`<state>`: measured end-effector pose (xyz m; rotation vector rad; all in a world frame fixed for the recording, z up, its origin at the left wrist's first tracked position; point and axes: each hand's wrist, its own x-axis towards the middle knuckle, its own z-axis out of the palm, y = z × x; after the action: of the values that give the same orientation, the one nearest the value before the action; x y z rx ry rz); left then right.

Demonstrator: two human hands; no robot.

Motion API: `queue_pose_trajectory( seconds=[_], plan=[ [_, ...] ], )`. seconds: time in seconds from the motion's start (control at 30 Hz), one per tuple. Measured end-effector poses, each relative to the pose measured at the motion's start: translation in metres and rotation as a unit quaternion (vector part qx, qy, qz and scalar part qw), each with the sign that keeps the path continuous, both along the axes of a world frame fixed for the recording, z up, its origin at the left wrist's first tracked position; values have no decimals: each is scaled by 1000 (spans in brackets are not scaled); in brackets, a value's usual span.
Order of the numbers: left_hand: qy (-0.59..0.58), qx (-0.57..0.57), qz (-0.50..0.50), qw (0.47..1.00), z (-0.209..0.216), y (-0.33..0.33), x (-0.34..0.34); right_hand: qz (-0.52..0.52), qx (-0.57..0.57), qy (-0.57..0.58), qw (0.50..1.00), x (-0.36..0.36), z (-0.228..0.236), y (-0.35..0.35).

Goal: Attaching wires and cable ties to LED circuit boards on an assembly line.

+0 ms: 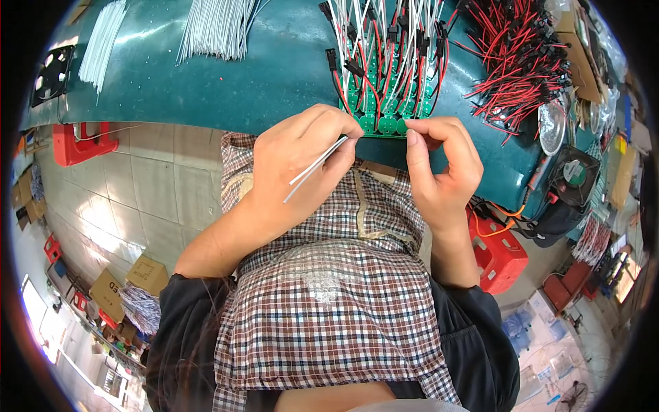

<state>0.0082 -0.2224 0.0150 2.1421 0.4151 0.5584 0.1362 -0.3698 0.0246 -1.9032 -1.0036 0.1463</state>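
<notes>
Two thin white wires (317,163) stick out of my left hand (302,154), pinched between thumb and forefinger at the front left of a green circuit board panel (368,123). My right hand (446,161) is at the panel's front right corner, its thumb and forefinger bent close together. Whatever lies between those two fingertips is too small to make out. Red, black and white leads with black connectors (353,67) run from the panel's small round boards toward the far side of the table.
The green tabletop (288,82) carries two bundles of white wires (218,27) at the back left. A heap of red and black leads (518,65) lies at the right, near a soldering iron (537,172) and a fan (575,168). Red stools (498,254) stand below.
</notes>
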Motion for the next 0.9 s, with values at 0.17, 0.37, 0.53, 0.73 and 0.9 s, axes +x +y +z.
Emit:
queue_pose_trajectory(
  seconds=[0.17, 0.37, 0.53, 0.73, 0.9],
  plan=[
    [8, 10, 6, 1000, 0, -2, 0, -9, 3, -3, 1000, 2, 1, -3],
    [39, 40, -2, 998, 5, -1, -2, -24, 9, -7, 1000, 1, 2, -6],
    [112, 78, -22, 990, 14, 1, 8, -41, 12, -14, 999, 9, 2, -10],
    [133, 98, 6, 986, 23, -1, 23, -98, 13, -21, 995, 25, 9, -24],
    [157, 93, 31, 983, 11, -5, 26, -138, 33, -51, 989, 31, -9, -43]
  ],
)
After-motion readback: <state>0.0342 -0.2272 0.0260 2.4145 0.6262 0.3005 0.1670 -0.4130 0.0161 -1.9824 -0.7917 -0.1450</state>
